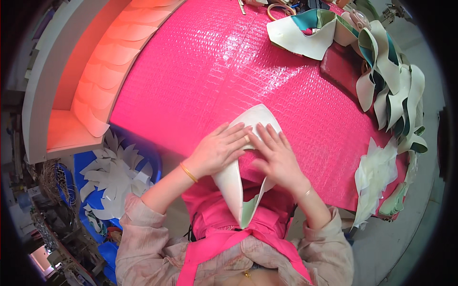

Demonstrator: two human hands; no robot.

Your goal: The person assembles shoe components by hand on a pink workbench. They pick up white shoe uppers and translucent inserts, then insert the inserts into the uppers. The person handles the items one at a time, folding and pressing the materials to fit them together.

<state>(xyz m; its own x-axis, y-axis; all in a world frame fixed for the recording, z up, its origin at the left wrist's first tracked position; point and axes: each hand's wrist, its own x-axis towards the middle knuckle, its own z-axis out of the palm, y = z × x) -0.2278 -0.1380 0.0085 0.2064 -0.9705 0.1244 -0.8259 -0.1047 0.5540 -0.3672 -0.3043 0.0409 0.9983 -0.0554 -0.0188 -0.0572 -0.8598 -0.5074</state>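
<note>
At the near edge of a glossy hot-pink surface, just laying left hand and right hand over a white, green-lined shoe upper with fingers flat, slightly apart.

Bright light throws white glare across the far side of the glossy pink table cover, while fisheye distortion curves edges toward a black rim.

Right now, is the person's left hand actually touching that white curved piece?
Touching. The head view shows it: the left hand lies over the white curved piece, fingers laid flat across its surface with no gap visible.
</note>
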